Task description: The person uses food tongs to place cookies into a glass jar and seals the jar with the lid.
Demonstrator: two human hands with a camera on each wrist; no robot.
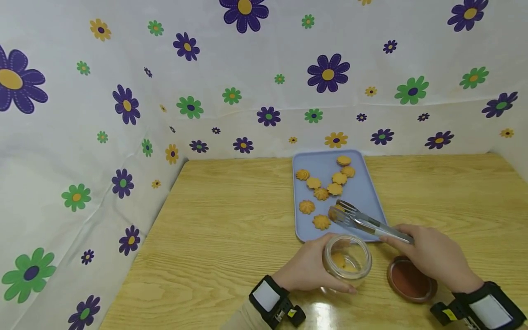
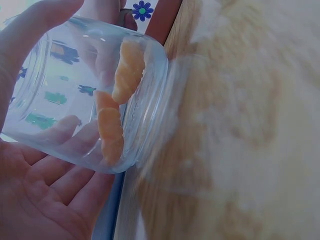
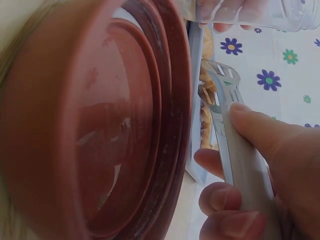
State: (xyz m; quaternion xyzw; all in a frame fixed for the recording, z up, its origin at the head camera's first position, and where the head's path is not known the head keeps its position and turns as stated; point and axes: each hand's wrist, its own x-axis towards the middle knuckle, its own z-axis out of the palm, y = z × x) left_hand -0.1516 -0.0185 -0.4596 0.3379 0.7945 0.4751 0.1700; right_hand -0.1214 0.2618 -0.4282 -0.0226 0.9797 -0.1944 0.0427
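My left hand [image 1: 303,266] grips a clear glass jar [image 1: 364,257] by its side, close over the table in front of the tray. Inside the jar, cookies [image 2: 129,72] lie against its bottom in the left wrist view. My right hand [image 1: 437,253] holds metal tongs [image 1: 373,224], thumb on the upper arm in the right wrist view. The tong tips reach over the blue tray [image 1: 365,183], on either side of a golden cookie [image 1: 336,212] near its front. Several more flower-shaped cookies [image 1: 321,222] are spread over the tray.
A reddish-brown round lid [image 1: 412,280] lies on the wooden table [image 1: 222,229], just below my right hand. Behind the table and along its left side hangs a white cloth [image 1: 280,123] printed with flowers, close to the tray's far edge.
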